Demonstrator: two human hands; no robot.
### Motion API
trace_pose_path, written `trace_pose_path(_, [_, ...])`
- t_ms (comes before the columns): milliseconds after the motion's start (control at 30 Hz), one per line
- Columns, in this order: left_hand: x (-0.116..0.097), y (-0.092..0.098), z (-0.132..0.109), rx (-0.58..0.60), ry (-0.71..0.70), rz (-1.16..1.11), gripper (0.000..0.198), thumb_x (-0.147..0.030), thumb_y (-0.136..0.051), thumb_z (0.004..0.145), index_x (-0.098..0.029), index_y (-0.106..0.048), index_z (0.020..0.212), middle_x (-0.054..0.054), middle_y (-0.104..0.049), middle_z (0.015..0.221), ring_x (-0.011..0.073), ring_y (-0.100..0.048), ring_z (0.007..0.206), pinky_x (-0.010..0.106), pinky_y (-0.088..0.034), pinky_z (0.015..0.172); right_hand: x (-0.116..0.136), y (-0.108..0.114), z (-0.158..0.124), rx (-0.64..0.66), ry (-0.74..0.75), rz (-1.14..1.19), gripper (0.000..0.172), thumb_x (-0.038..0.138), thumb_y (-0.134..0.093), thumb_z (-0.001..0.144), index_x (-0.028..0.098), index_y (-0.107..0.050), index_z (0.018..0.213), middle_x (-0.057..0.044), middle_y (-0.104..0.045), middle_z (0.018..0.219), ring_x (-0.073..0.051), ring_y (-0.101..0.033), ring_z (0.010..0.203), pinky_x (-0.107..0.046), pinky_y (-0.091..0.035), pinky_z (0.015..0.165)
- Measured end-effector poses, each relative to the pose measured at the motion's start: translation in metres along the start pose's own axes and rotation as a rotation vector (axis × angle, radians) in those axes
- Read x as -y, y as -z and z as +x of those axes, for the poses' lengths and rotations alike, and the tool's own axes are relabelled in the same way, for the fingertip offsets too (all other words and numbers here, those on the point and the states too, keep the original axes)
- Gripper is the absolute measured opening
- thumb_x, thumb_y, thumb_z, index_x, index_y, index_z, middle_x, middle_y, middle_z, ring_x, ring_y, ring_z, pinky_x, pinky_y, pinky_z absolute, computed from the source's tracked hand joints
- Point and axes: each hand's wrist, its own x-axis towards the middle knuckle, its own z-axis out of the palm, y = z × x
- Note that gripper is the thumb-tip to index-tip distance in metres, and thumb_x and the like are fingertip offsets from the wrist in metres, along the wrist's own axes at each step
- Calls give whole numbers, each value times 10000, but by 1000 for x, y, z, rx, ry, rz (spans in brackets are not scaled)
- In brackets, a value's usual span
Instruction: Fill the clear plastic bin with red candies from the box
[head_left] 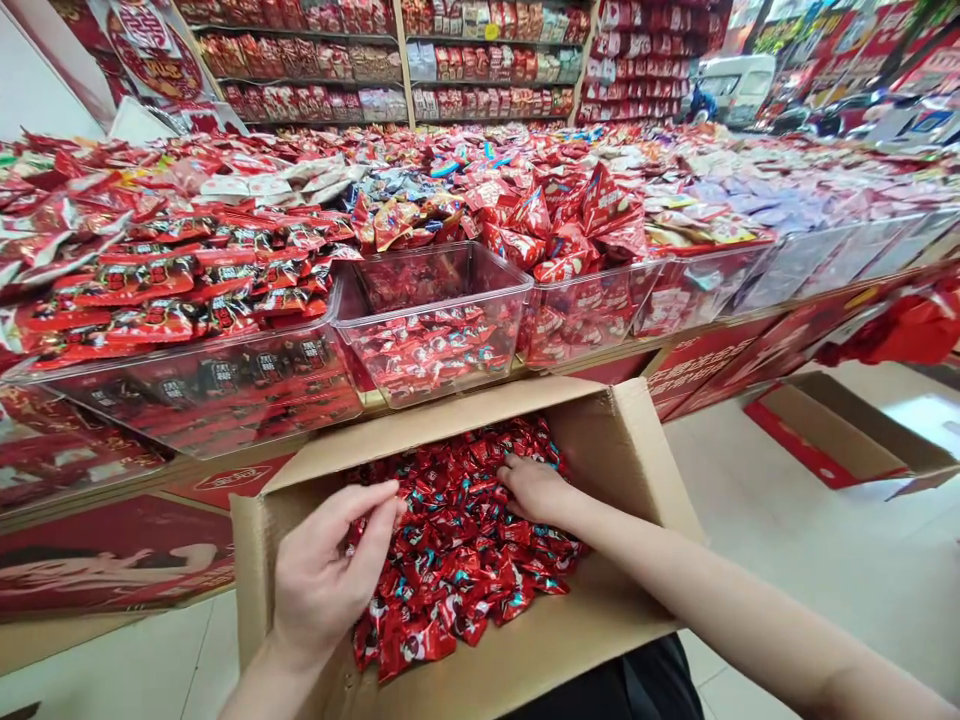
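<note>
An open cardboard box (634, 450) tilts against the front of the display, with a heap of red wrapped candies (457, 560) inside. My right hand (534, 490) reaches in from the right, its fingers curled into the candies and their tips partly hidden among them. Over the left side of the heap, my left hand (326, 565) is held with thumb and index tips nearly meeting; no candy shows between them. Just beyond the box stands a clear plastic bin (435, 300), filled lower than its neighbours with small red packets.
Neighbouring bins hold heaped red packets (225, 270) on the left and red pyramid-shaped packs (555, 225) on the right. Another open carton (847, 430) lies on the tiled floor (727, 500) to the right. Stocked shelves (495, 65) line the back.
</note>
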Motion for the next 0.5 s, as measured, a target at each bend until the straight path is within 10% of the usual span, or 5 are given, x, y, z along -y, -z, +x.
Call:
trace_pose_path(267, [16, -24, -23, 201, 319, -32, 258, -314, -520, 758, -222, -574, 993, 53, -627, 1014, 172, -601, 903, 345, -479, 838, 24, 5, 17, -144, 115, 177, 235, 263, -410, 825, 150, -616, 821, -80, -581, 887, -165, -503, 879, -269, -380, 778])
trace_pose_path(500, [3, -43, -22, 478, 654, -353, 511, -373, -544, 731, -199, -431, 1198, 90, -617, 1085, 193, -607, 927, 331, -506, 782, 49, 36, -20, -257, 229, 841, 288, 307, -419, 825, 125, -600, 696, -20, -575, 673, -82, -495, 629, -194, -383, 606])
